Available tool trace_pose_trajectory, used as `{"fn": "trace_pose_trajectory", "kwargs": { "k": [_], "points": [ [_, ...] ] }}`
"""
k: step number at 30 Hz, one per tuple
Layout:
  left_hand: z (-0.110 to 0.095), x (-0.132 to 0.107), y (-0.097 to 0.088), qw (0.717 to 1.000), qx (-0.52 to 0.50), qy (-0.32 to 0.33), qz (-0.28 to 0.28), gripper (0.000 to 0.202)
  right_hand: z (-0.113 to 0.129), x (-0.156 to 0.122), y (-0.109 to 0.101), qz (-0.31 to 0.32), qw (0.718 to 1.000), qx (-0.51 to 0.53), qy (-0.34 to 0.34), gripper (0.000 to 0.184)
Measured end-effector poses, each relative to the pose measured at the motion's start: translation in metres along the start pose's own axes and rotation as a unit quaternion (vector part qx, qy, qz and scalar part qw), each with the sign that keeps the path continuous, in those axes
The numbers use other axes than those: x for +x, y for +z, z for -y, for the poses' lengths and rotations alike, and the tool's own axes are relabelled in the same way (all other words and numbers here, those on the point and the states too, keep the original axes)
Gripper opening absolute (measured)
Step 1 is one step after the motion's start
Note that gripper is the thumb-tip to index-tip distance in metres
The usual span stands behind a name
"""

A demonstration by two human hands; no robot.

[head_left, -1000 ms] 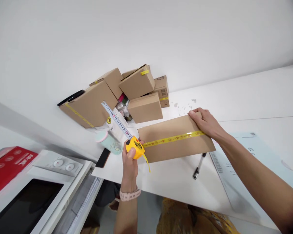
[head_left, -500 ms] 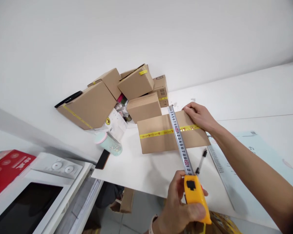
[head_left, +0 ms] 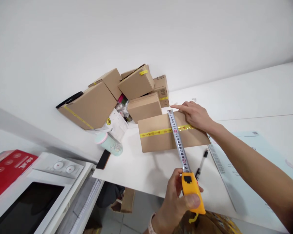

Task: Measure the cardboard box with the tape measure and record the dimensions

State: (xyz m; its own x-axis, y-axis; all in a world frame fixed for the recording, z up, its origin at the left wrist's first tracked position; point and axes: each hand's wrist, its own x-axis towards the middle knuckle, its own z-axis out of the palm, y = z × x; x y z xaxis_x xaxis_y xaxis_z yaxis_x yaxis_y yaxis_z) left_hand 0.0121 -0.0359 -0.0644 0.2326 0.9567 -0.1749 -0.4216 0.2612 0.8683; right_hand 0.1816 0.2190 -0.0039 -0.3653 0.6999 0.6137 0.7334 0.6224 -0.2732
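A cardboard box with yellow printed tape across its face is in front of me. My left hand, a pale band on its wrist, is wrapped round the yellow case of a tape measure. The blade is drawn out and crosses over the box, its tip near the far edge. At that far edge, my right hand grips the box. Its index finger stretches left, close to the blade's tip, and the other fingers are partly hidden.
Several cardboard boxes are stacked against the wall. A mint cup with a pink rim stands left on the white table. A pen and a pale blue sheet lie right. A white microwave is at lower left.
My right index finger has stretched out to the left, toward the blade's tip. The tape measure has shifted slightly up and left, and its tip now lies closer to the box's far edge.
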Motion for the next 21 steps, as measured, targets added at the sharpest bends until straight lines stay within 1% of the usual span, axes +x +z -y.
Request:
{"fn": "trace_pose_trajectory", "kwargs": {
  "k": [2, 5, 12, 16, 21],
  "points": [
    [0.002, 0.001, 0.000, 1.000, -0.002, 0.002, 0.005, 0.066, 0.000, 0.002, 0.000, 0.009, 1.000, -0.025, -0.014, 0.066],
    [0.005, 0.001, 0.001, 1.000, -0.007, 0.002, 0.003, 0.066, -0.001, 0.003, 0.001, 0.018, 0.999, -0.034, -0.029, 0.066],
    [0.010, 0.000, 0.003, 1.000, -0.019, -0.008, -0.001, 0.068, -0.001, 0.003, 0.002, 0.030, 0.997, -0.057, -0.035, 0.063],
    [0.016, 0.004, 0.000, 0.999, -0.045, 0.006, -0.005, 0.064, 0.000, 0.003, 0.000, 0.039, 0.994, -0.091, -0.054, 0.065],
    [0.025, 0.007, -0.006, 0.997, -0.069, 0.014, 0.012, 0.060, -0.001, 0.002, 0.000, 0.022, 0.986, -0.132, -0.098, 0.058]
  ]
}}
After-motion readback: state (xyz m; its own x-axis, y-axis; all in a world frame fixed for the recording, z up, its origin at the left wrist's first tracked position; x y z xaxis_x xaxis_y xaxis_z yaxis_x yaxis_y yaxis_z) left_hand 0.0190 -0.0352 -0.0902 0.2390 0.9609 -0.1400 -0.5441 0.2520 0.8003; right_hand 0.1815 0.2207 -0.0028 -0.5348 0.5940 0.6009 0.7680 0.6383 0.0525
